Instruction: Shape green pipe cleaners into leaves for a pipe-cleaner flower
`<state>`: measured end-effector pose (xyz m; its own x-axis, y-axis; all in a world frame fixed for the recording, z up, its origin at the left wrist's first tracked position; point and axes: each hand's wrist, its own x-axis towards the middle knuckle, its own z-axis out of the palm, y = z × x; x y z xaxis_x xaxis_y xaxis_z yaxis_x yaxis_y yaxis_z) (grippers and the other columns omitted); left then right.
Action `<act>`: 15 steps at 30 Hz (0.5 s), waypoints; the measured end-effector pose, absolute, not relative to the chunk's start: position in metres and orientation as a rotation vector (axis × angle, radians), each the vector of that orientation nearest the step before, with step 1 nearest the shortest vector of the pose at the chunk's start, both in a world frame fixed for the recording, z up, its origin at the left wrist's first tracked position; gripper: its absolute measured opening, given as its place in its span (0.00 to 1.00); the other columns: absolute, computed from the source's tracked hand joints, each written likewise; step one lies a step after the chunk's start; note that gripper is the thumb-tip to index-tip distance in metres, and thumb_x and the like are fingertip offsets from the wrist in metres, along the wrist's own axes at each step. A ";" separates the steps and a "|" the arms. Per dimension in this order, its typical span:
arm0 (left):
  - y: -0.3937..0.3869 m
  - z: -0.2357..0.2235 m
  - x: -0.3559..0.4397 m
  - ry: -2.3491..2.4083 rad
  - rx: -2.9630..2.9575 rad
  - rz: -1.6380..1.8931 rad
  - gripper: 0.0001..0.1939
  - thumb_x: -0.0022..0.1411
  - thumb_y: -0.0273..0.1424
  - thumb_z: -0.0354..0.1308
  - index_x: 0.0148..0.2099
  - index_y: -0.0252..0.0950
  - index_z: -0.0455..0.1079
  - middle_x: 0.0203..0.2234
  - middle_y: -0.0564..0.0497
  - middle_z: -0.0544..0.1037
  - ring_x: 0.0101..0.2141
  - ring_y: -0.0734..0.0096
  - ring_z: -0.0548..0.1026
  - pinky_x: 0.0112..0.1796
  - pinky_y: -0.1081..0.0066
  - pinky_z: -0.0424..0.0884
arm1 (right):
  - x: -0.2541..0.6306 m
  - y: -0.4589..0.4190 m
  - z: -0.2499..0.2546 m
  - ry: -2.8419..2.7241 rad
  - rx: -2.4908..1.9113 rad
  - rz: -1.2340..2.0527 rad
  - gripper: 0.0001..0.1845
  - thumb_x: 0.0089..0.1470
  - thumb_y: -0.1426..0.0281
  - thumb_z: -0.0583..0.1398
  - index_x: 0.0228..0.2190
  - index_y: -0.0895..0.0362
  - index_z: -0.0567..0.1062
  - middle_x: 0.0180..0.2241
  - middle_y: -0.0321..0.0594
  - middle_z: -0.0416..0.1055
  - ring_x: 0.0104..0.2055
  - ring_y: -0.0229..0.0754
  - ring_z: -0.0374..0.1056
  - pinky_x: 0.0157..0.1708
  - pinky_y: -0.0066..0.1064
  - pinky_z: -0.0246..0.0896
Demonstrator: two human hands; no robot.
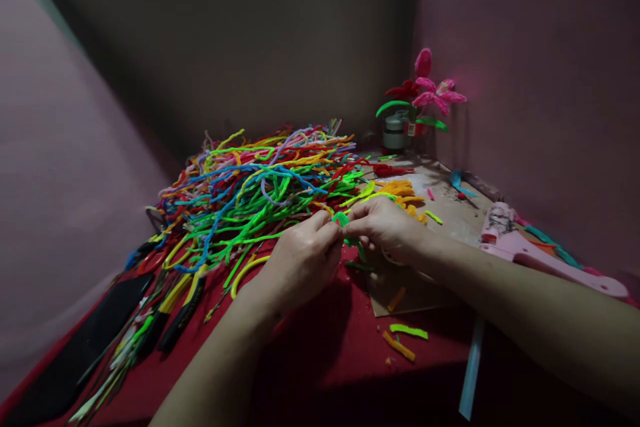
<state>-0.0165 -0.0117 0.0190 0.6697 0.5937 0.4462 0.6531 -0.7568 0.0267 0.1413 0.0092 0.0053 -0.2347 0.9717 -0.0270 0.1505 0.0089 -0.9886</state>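
Note:
Both my hands meet above the front of the red-covered table, fingers pinched on a small green pipe cleaner piece [341, 219]. My left hand [307, 257] grips it from the left, its fingertips partly hidden. From the other side my right hand [387, 227] pinches it between thumb and forefinger. A darker green end hangs below the fingers. Behind my left hand spreads a large heap of colourful pipe cleaners [270, 180]. Beyond my right hand lie bunched orange pipe cleaner pieces [397, 188].
Yellow-and-black pliers [183, 304] and a black flat object [85, 354] lie at left. A pink glue gun [545, 257] with a clear glue stick [473, 367] sits at right. Pink pipe cleaner flowers [440, 94] stand at the back. Cut scraps [409, 330] lie in front of a cardboard sheet [383, 304].

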 end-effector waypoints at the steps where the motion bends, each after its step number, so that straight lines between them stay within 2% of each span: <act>1: -0.012 0.019 -0.016 -1.031 -2.743 -0.647 0.08 0.57 0.23 0.47 0.28 0.34 0.64 0.25 0.51 0.66 0.25 0.77 0.64 0.26 0.76 0.60 | 0.141 0.009 0.005 -1.504 -1.202 1.308 0.11 0.34 0.74 0.59 0.09 0.58 0.63 0.08 0.29 0.54 0.12 0.29 0.48 0.13 0.26 0.38; 15: -0.013 0.023 -0.019 -1.083 -2.778 -0.643 0.07 0.58 0.24 0.47 0.30 0.33 0.66 0.26 0.50 0.67 0.26 0.76 0.65 0.28 0.75 0.61 | 0.142 0.009 0.008 -1.559 -1.223 1.254 0.09 0.35 0.74 0.59 0.10 0.58 0.64 0.10 0.30 0.52 0.14 0.29 0.46 0.15 0.27 0.37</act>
<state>-0.0189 -0.0126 0.0234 0.6595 0.6264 0.4155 0.6647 -0.7441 0.0669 0.1418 0.0085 0.0082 -0.2372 0.9715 0.0015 0.2067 0.0520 -0.9770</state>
